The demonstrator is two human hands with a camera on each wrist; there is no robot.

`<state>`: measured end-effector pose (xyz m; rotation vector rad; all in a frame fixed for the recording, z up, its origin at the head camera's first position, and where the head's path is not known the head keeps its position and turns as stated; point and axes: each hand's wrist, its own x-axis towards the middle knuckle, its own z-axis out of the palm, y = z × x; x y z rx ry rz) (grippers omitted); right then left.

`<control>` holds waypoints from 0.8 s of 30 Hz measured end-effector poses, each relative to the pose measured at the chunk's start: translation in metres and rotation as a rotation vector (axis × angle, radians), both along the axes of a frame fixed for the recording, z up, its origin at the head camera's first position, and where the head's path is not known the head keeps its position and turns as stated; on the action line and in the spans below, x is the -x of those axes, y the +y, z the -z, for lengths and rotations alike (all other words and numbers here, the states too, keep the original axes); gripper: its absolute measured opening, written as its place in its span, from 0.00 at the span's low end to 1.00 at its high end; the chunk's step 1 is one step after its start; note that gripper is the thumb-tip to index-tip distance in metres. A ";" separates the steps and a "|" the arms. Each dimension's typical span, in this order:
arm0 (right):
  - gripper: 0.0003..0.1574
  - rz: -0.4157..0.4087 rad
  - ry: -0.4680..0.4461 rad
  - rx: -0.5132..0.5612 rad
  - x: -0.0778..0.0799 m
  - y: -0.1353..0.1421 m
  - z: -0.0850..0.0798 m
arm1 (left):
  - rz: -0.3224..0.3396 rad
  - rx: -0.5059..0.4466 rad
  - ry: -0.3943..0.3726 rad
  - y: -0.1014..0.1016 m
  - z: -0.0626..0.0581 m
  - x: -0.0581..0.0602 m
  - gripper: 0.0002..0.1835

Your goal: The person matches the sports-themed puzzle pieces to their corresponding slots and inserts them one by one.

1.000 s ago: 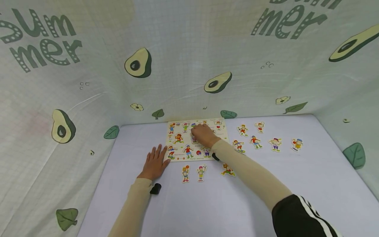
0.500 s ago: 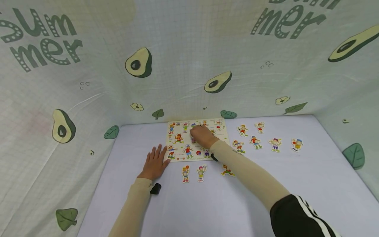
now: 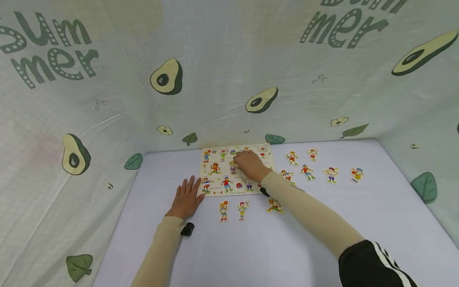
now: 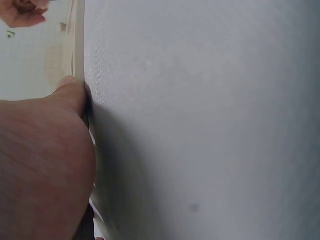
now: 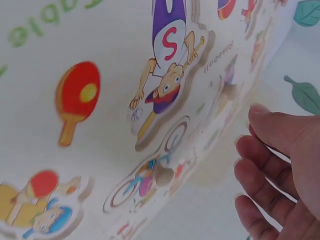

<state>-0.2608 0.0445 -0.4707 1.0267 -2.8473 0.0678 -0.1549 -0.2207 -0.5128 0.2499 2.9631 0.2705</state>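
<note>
A cream puzzle board (image 3: 204,162) with cut-out sports figures lies at the far side of the table. My right hand (image 3: 251,164) is over its middle, fingers bent, right beside a figure piece (image 3: 233,168). From the right wrist, the thumb and fingers of that hand (image 5: 280,170) are loosely curled with nothing between them. A baseball player (image 5: 167,70), a knobbed cyclist piece (image 5: 145,182) and a table-tennis player (image 5: 42,210) show on the board there. My left hand (image 3: 186,199) rests flat on the table, its thumb (image 4: 70,92) against the board's edge.
Several loose figure pieces, among them a red-and-blue one (image 3: 307,172) and a purple-trousered one (image 3: 330,175), lie right of the board. In front of it are three more: an orange-ball figure (image 3: 224,211), a pink-capped one (image 3: 242,210) and a runner (image 3: 275,205). Avocado-print cloth (image 3: 215,79) stands behind.
My right hand has drawn slightly to the right, so the figure piece beside its fingers shows more fully. The left hand and loose pieces stay put; the head view has shifted slightly.
</note>
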 end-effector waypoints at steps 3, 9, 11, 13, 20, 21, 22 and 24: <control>0.13 -0.010 0.012 0.003 -0.008 0.009 -0.006 | 0.006 -0.001 0.006 -0.003 0.006 0.001 0.34; 0.12 0.001 0.033 0.050 -0.028 0.031 -0.014 | 0.017 0.004 0.013 -0.005 0.012 0.003 0.35; 0.13 0.004 0.040 0.082 -0.035 0.040 -0.014 | 0.010 0.009 0.008 -0.004 0.009 0.003 0.35; 0.13 0.007 0.042 0.106 -0.042 0.048 -0.014 | 0.003 0.012 0.004 -0.003 0.006 0.002 0.34; 0.13 0.028 0.023 0.108 -0.067 0.077 -0.013 | 0.003 0.034 -0.005 0.000 -0.001 0.002 0.35; 0.13 0.031 0.018 0.110 -0.071 0.081 -0.012 | 0.004 0.036 -0.008 0.000 -0.002 0.002 0.35; 0.13 0.034 0.009 0.118 -0.075 0.085 -0.011 | 0.005 0.038 -0.009 0.000 -0.002 0.002 0.35; 0.13 0.036 0.000 0.131 -0.082 0.092 -0.008 | 0.004 0.036 -0.012 0.001 -0.002 0.001 0.35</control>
